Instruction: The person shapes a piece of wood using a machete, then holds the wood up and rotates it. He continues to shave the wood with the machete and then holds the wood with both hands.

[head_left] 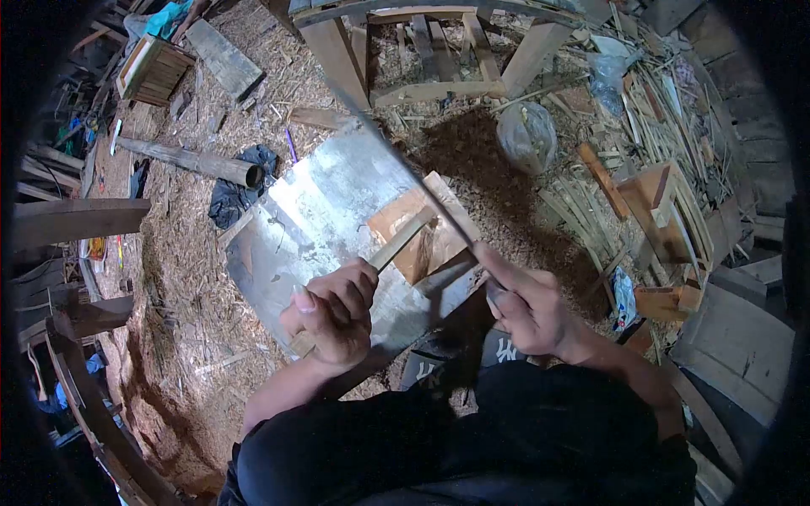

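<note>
My left hand (332, 314) is closed around a narrow wooden strip (400, 243), whose far end reaches over a wooden block (392, 214). A short end of the strip sticks out below my fist. In my right hand (530, 310) is a machete with a long, dark, narrow blade (395, 152), its handle hidden by my fingers. The blade slants up and left, passing across the block close to the strip's far end. Beneath the block lies a worn, shiny metal sheet (308, 215), spread over the ground in front of my feet.
Wood shavings cover the ground. A wooden frame (439, 91) stands ahead, with a clear plastic bag (526, 137) near it. A round post (190, 160) and a black bag (232, 198) lie left. Several wood strips and a wooden piece (654, 211) are piled right.
</note>
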Motion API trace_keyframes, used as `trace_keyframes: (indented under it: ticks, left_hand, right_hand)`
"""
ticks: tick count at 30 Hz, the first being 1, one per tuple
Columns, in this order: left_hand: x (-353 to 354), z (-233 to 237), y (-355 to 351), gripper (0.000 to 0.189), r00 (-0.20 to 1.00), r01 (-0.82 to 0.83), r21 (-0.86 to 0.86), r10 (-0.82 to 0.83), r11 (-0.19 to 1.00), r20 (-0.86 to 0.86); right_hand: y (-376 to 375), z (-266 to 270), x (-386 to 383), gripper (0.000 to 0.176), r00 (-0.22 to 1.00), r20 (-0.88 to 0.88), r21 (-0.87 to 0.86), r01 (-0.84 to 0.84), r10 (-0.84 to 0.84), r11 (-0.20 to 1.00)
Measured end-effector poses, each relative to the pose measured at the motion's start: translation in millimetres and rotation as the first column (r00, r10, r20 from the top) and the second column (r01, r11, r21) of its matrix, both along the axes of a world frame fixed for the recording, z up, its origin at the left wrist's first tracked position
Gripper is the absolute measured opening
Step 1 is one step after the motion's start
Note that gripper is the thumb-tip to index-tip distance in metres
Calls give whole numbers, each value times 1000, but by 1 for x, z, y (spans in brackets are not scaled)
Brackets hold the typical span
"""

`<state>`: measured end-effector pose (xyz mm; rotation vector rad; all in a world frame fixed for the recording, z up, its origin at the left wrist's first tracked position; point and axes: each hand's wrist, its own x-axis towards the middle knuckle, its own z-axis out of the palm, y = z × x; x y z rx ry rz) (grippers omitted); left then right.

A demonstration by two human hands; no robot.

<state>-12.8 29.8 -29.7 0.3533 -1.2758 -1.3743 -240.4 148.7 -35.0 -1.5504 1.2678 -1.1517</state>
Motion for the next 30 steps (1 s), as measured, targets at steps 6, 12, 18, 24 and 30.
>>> trace_keyframes:
  ticks: [6,12,18,24,30]
  left_hand:
    - [-3,-5,-3,63,996,4,-2,-4,1000,-84]
    - [-2,2,3,63,998,-48,15,47,999,32]
    - [-5,0,0,63,1000,-11,67,12,998,-11]
    - [-1,-1,3,63,1000,0,44,-1,999,10]
    - [-1,3,3,63,999,-12,36,11,999,36]
  right_hand:
    - [-10,6,6,54,974,-227,216,53,-3,975]
    - [-2,3,5,53,993,92,-78,82,-75,994]
    - [-8,15,4,53,982,-188,298,36,22,954]
    - [4,-4,0,51,993,101,-113,-42,53,993]
    - [-6,7,2,53,990,-142,86,31,-18,996]
